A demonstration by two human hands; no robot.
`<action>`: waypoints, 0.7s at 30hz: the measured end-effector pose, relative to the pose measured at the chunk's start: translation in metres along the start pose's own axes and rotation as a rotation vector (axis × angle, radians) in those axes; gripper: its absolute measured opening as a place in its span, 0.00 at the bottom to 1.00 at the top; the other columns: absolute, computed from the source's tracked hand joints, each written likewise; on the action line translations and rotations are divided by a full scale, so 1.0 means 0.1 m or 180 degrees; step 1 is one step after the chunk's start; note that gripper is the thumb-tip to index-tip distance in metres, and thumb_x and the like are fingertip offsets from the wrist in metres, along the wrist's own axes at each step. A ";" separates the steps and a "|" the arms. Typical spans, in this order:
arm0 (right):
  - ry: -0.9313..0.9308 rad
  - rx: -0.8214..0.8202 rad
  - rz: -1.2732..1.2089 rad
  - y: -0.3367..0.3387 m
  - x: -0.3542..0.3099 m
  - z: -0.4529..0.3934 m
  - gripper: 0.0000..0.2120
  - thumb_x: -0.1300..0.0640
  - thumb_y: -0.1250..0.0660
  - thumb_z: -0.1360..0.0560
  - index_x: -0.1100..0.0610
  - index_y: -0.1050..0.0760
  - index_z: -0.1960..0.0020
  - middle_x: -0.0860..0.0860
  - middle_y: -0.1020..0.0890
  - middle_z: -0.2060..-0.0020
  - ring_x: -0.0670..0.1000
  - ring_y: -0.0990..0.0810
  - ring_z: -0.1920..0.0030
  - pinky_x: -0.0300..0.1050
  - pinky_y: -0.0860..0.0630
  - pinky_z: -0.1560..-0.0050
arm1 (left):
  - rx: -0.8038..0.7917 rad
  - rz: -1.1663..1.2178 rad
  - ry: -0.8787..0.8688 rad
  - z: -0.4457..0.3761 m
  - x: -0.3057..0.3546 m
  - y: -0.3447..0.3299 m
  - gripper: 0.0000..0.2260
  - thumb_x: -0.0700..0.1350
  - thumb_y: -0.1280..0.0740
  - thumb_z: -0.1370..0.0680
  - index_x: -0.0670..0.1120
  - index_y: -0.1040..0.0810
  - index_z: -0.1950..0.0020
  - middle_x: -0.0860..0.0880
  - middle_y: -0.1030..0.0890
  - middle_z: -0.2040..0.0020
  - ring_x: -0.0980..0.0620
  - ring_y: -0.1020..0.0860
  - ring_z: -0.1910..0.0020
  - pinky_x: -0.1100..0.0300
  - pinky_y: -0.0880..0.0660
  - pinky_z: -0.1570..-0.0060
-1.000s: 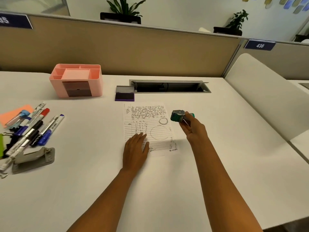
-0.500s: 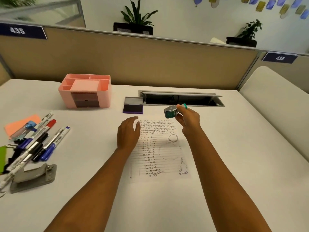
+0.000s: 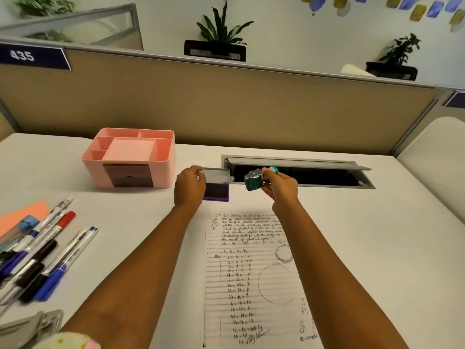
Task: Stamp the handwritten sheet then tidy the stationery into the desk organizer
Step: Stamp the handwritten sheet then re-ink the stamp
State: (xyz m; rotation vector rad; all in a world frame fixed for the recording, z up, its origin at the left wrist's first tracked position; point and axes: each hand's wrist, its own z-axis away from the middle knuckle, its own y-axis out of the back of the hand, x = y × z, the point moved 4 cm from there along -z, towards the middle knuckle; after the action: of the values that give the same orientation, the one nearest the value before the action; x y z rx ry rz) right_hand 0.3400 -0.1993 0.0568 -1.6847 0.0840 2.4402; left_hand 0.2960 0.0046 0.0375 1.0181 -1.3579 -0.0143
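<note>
The handwritten lined sheet (image 3: 254, 278) lies on the white desk in front of me, with a ring-shaped stamp mark near its right side. My right hand (image 3: 280, 188) grips a green and silver stamp (image 3: 254, 181) in the air above the sheet's far edge. My left hand (image 3: 189, 187) pinches the left edge of the grey lid of the purple ink pad (image 3: 217, 190), which stands open just beyond the sheet. The pink desk organizer (image 3: 130, 157) sits at the back left, its top compartments bare.
Several markers and pens (image 3: 47, 255) lie in a heap at the left, beside an orange sticky pad (image 3: 22, 214) and a grey hole punch (image 3: 30, 326). An open cable slot (image 3: 297, 172) runs along the desk's back, under a tan partition (image 3: 226, 104).
My left hand left the sheet and moved forward to the ink pad's lid. My right hand carried the stamp forward, away from the sheet toward the pad. The view came closer.
</note>
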 end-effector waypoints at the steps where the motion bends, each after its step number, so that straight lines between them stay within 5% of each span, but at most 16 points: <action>1: -0.0004 0.0025 0.0037 -0.03 0.01 -0.05 0.22 0.57 0.30 0.27 0.63 0.28 0.36 0.59 0.20 0.42 0.55 0.20 0.43 0.42 0.21 0.48 | -0.0001 -0.0039 0.0024 -0.06 0.00 -0.02 0.14 0.42 0.39 0.21 0.41 0.26 0.37 0.41 0.22 0.38 0.41 0.23 0.42 0.52 0.25 0.42; 21: 0.0091 -0.0048 0.0314 -0.33 0.13 -0.63 0.23 0.55 0.31 0.27 0.61 0.29 0.35 0.59 0.21 0.41 0.55 0.21 0.42 0.44 0.21 0.46 | 0.0067 -0.0332 0.0274 -0.81 -0.31 -0.47 0.14 0.40 0.36 0.23 0.39 0.26 0.37 0.39 0.23 0.38 0.41 0.23 0.42 0.52 0.26 0.40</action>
State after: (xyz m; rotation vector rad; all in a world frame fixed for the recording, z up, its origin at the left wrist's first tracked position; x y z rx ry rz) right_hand 0.3989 -0.1749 0.0237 -1.7622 0.1563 2.4931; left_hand 0.3767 0.0412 -0.0049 1.0946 -1.2282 -0.0339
